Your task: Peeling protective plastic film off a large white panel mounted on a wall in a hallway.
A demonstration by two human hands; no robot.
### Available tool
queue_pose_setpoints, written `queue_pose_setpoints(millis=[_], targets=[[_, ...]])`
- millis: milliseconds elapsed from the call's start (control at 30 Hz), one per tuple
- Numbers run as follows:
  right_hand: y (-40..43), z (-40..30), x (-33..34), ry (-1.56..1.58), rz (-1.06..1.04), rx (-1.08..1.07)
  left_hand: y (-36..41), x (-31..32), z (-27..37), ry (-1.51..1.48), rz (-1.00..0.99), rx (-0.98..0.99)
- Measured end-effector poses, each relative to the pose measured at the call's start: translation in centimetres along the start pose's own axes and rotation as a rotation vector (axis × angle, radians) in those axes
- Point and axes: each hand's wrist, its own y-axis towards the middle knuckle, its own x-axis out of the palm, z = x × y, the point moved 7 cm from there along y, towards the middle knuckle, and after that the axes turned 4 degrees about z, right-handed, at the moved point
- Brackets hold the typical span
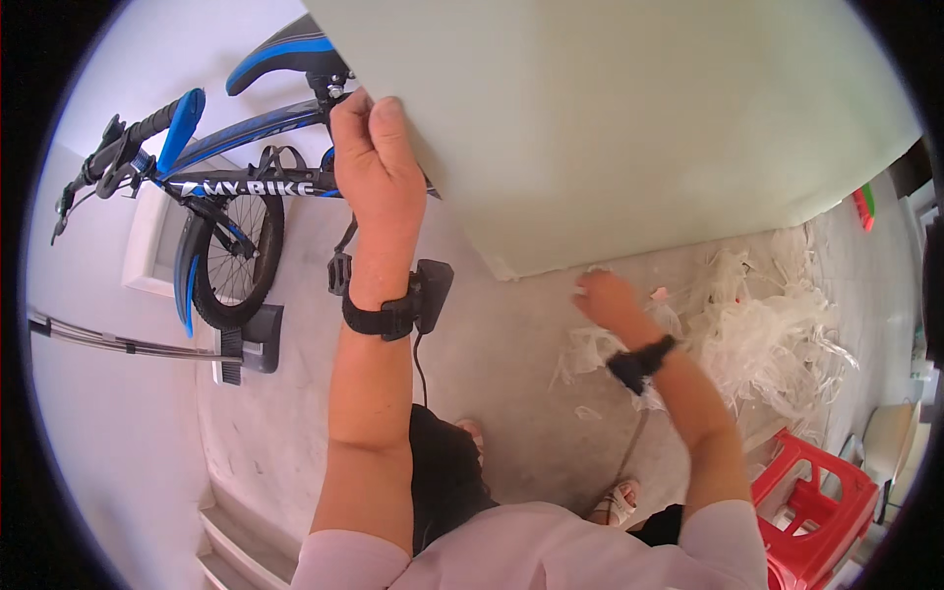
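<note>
A large pale-green, smooth-sided, box-like piece [627,133] fills the top of the view. My left hand [380,151] grips its left edge, thumb on the near face and fingers mostly hidden behind. Just under its lower edge, my right hand [608,299] is blurred, fingers partly curled; whether they hold anything is unclear. Crumpled clear plastic film [767,332] lies on the floor to the right of that hand. Each wrist wears a dark strap, and a black device [434,295] sits on the left one.
A black-and-blue bicycle [251,184] stands by the wall at left, beside a broom and dustpan [262,339]. At lower right is a red plastic stool [818,509]. Steps [243,546] show at lower left. A cable [420,369] hangs from the left wrist device.
</note>
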Motion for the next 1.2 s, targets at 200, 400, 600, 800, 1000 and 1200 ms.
queue_pose_setpoints(millis=[200, 400, 600, 800, 1000, 1200], targets=[[3.8, -6.1, 5.7, 0.127, 0.162, 0.277, 0.2, 0.0, 0.1, -0.018, -0.026, -0.003], [5.2, -8.5, 6.2, 0.154, 0.373, 0.330, 0.3, -0.2, -1.2, -0.034, -0.034, 0.033], [5.5, -8.5, 6.3, 0.218, 0.504, 0.263, 0.3, -0.1, -1.5, -0.096, -0.008, 0.054], [6.1, -8.4, 8.2, 0.050, 0.177, 0.184, 0.2, -0.2, -1.0, -0.042, -0.012, 0.046], [-1.2, -14.8, 16.0, -0.133, -0.393, -0.275, 0.2, -0.3, -1.1, -0.065, -0.023, 0.043], [-10.6, -13.5, 18.7, -0.048, -0.798, -0.310, 0.3, -0.1, -1.1, -0.047, -0.026, 0.060]])
